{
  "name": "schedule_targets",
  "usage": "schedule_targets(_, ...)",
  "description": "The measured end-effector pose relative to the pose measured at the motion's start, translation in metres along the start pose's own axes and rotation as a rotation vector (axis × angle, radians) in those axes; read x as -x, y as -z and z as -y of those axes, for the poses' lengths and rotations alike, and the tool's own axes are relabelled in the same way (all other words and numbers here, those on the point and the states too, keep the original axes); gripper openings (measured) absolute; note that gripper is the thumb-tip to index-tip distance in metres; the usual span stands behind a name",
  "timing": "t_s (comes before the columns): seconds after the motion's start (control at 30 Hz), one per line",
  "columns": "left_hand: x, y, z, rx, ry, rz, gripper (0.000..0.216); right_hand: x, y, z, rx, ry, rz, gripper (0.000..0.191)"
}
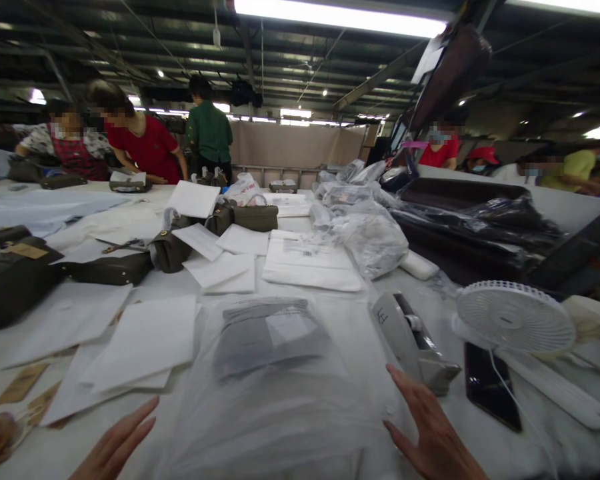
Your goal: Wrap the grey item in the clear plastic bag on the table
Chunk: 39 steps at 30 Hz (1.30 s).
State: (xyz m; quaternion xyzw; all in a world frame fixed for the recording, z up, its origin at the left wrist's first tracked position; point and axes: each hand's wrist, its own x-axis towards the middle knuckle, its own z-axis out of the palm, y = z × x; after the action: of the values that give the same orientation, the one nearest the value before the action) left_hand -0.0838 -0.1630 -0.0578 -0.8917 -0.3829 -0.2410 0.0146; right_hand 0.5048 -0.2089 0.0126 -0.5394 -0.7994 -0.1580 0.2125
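Translucent white plastic bag (pixel 280 400), grey pouch (pixel 267 337) inside, white paper sheets (pixel 145 340), olive-brown handbags (pixel 105 269), white fan (pixel 515 317), black phone (pixel 490 387)

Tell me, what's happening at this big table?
A person's two open hands rest at either side of a clear plastic bag with a grey item inside. The left hand is near white paper sheets; the right hand is beside a tape dispenser. A small white fan, a phone and dark handbags lie around. Other people work across the table.
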Motion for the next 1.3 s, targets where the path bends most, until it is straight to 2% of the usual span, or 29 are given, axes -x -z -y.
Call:
schedule_targets(0.1,-0.052,0.015,0.017,-0.188,-0.158,0.093,0.088,-0.046,-0.003,-0.023,0.071,0.211,0.116,0.087)
schedule_targets(0.17,-0.092,0.018,0.017,-0.173,-0.210,0.177,0.096,-0.078,-0.005,-0.029,0.061,0.314,0.228,0.096)
schedule_targets(0.27,-0.140,0.017,0.006,-0.087,-0.311,0.277,0.104,-0.120,-0.004,-0.023,-0.026,0.416,0.404,0.102)
schedule_targets(0.33,-0.161,0.015,-0.002,-0.043,-0.392,0.321,0.100,-0.139,-0.004,-0.012,-0.110,0.477,0.479,0.098)
schedule_targets(0.4,-0.171,0.011,-0.006,0.009,-0.445,0.356,0.086,-0.150,-0.006,0.000,-0.184,0.556,0.500,0.081)
schedule_targets(0.47,-0.170,0.002,-0.008,0.109,-0.439,0.329,0.062,-0.153,-0.012,0.008,-0.277,0.625,0.474,0.052)
schedule_targets(0.53,-0.158,-0.012,-0.009,0.249,-0.340,0.196,0.043,-0.149,-0.021,0.012,-0.413,0.602,0.422,0.035)
schedule_targets(0.63,-0.130,-0.033,-0.010,0.394,-0.135,-0.056,0.029,-0.134,-0.040,0.006,-0.658,0.412,0.267,0.026)
schedule_targets(0.7,-0.115,-0.037,-0.013,0.409,-0.117,-0.127,0.029,-0.124,-0.051,0.001,-0.756,0.299,0.182,0.016)
schedule_targets(0.77,-0.110,-0.031,-0.017,0.358,-0.182,-0.116,0.026,-0.116,-0.057,-0.003,-0.798,0.245,0.151,0.011)
schedule_targets(0.83,-0.115,-0.017,-0.021,0.268,-0.290,-0.052,0.028,-0.112,-0.057,-0.003,-0.800,0.261,0.168,0.016)
schedule_targets(0.93,-0.131,0.001,-0.028,0.148,-0.492,0.066,0.021,-0.112,-0.048,0.002,-0.685,0.358,0.202,0.026)
schedule_targets(1.0,-0.140,0.003,-0.031,0.128,-0.557,0.117,0.021,-0.115,-0.040,0.007,-0.519,0.463,0.235,0.025)
schedule_targets(1.1,-0.143,-0.008,-0.032,0.195,-0.476,0.180,0.029,-0.120,-0.034,0.013,-0.341,0.550,0.312,0.020)
schedule_targets(1.2,-0.133,-0.020,-0.026,0.322,-0.320,0.271,0.025,-0.122,-0.034,0.015,-0.378,0.471,0.319,0.028)
schedule_targets(1.23,-0.129,-0.022,-0.024,0.383,-0.272,0.264,0.029,-0.121,-0.032,0.016,-0.426,0.435,0.297,0.030)
schedule_targets(1.3,-0.119,-0.021,-0.022,0.496,-0.116,0.169,0.035,-0.117,-0.028,0.016,-0.544,0.388,0.243,0.029)
